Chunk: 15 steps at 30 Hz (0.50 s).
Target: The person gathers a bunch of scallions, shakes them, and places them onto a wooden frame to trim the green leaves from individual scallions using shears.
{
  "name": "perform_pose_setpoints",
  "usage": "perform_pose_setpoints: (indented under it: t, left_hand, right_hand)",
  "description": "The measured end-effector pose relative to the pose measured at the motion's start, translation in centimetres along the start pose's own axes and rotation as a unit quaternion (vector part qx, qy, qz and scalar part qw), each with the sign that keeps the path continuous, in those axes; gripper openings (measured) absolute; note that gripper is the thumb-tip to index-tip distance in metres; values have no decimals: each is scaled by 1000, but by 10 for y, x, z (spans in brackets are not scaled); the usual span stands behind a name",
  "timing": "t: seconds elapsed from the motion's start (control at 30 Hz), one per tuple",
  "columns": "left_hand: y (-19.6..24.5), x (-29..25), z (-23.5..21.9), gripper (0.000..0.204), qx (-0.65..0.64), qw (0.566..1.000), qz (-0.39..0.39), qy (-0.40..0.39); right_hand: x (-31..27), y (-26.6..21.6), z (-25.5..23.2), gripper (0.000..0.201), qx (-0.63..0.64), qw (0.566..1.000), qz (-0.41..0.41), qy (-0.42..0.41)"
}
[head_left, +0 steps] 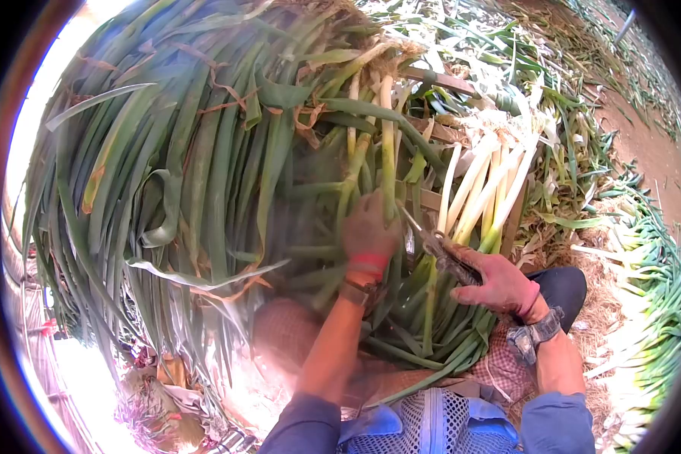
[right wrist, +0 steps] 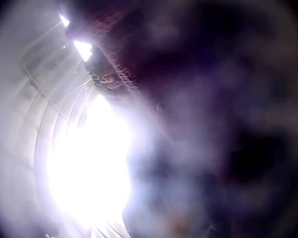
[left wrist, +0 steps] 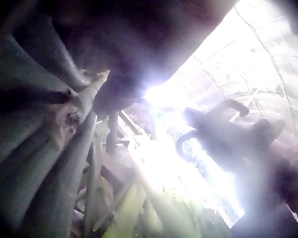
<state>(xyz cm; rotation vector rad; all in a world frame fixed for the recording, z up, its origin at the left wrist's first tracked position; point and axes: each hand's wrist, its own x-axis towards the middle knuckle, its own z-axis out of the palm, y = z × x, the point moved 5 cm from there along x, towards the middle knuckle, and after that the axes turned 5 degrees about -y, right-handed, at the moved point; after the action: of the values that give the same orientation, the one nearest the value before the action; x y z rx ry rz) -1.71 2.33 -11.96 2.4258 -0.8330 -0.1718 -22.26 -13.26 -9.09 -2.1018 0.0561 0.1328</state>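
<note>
A big bundle of long green leeks lies across my lap, leaves fanning to the left. My gloved left hand grips a pale green leek stalk in the middle of the bundle. My gloved right hand holds a pair of shears, their blades pointing up-left toward that stalk, just right of the left hand. In the left wrist view the leek stalks fill the left side and the shears stand as a dark outline against glare. The right wrist view is blurred and shows only dark glove.
A bunch of white-stemmed leeks stands just beyond the shears. More leeks lie in rows on the ground at the right, beside a dirt path. Cut leaves litter the far ground. My knee is under the right hand.
</note>
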Motion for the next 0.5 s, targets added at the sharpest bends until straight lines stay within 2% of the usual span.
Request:
perform_pose_setpoints:
  t: [0.03,0.1,0.17,0.27,0.33,0.37,0.43,0.5]
  left_hand:
    - [1,-3,-3,55,-9,1000,7,20]
    - [-3,-8,3,50,20,999,13,31]
    - [-2,-9,2,46,50,998,16,44]
    - [10,-5,1,38,120,993,12,17]
    - [12,3,12,36,175,980,-48,-84]
    - [12,6,17,36,175,980,-49,-84]
    - [12,12,27,43,225,970,-44,-77]
    - [9,17,38,46,246,966,-37,-68]
  right_hand:
    - [1,-6,-3,91,1,1000,0,0]
    - [12,-11,-5,88,58,984,153,-74]
    - [35,-5,-9,87,27,986,156,-54]
    - [72,7,-20,86,-25,989,142,-11]
    - [97,11,-31,84,-54,990,130,26]
    - [109,11,-36,84,-53,990,130,26]
    - [132,13,-49,85,-100,978,180,25]
    - [151,9,-60,84,-106,977,183,33]
